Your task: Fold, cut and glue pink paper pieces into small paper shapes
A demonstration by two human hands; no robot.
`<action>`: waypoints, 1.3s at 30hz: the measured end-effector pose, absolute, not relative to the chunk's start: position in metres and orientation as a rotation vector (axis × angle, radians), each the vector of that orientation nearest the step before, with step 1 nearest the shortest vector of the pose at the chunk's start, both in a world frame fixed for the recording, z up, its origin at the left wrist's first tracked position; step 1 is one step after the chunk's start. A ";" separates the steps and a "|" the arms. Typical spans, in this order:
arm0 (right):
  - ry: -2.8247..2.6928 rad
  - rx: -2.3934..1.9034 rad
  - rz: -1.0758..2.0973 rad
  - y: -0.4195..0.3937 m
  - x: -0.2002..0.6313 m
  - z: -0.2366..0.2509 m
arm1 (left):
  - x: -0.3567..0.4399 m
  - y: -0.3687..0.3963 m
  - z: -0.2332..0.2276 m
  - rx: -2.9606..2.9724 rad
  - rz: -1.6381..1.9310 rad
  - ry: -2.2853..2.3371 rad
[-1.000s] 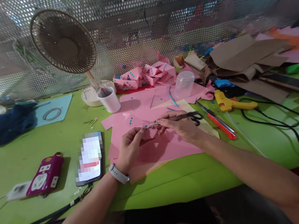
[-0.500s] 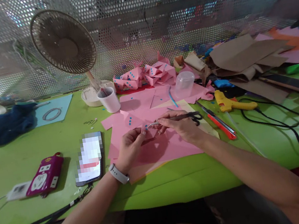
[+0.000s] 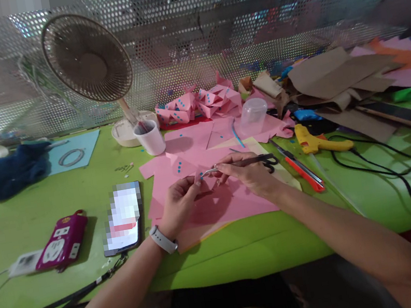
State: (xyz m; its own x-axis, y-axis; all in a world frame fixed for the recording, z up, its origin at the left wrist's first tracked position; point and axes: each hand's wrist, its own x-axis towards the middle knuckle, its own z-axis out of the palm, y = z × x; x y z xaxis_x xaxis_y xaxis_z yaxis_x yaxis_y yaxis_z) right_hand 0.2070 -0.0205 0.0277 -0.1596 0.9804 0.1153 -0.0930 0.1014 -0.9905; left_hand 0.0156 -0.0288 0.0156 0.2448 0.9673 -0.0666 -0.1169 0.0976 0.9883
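Note:
My left hand (image 3: 177, 204), with a white watch on the wrist, pinches a small folded pink paper piece (image 3: 206, 183) just above the pink paper sheets (image 3: 218, 207) spread on the green table (image 3: 59, 199). In my right hand (image 3: 250, 175) is a thin pair of black-handled scissors (image 3: 265, 160), gripped near the blades. Their silver tip points left and touches the paper piece by my left fingertips. A tiny blue dot shows at the tip.
A phone (image 3: 123, 217) and a purple power strip (image 3: 62, 242) lie left of my hands. A white cup (image 3: 150, 137), a desk fan (image 3: 89, 58) and a pile of pink dotted paper shapes (image 3: 200, 102) stand behind. A red cutter (image 3: 302, 169), a yellow glue gun (image 3: 316, 142) and black cables (image 3: 397, 169) are on the right.
My hands have stayed almost still; the scissors tip has edged slightly closer to my left fingertips on the pink piece.

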 end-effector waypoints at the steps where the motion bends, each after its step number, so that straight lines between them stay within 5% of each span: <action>1: -1.317 -0.982 1.288 -0.021 0.207 0.027 | 0.015 -0.029 0.015 1.160 1.031 0.977; 12: -1.223 -0.915 1.111 -0.019 0.208 0.023 | 0.015 -0.026 0.014 1.096 1.049 0.921; 22: -1.666 -1.062 0.860 -0.023 0.202 0.019 | 0.015 -0.030 0.014 1.061 1.041 0.843; 39: -1.683 -0.997 1.071 -0.027 0.199 0.014 | 0.014 -0.030 0.013 1.211 1.239 0.926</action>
State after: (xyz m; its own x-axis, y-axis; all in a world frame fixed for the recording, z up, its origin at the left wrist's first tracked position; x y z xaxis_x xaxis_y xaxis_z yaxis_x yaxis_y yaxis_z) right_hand 0.1990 -0.0273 0.0138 -0.2906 0.9235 0.2504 0.1644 0.3060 -0.9377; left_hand 0.0141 -0.0300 0.0131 0.1419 0.9845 0.1027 -0.1806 -0.0763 0.9806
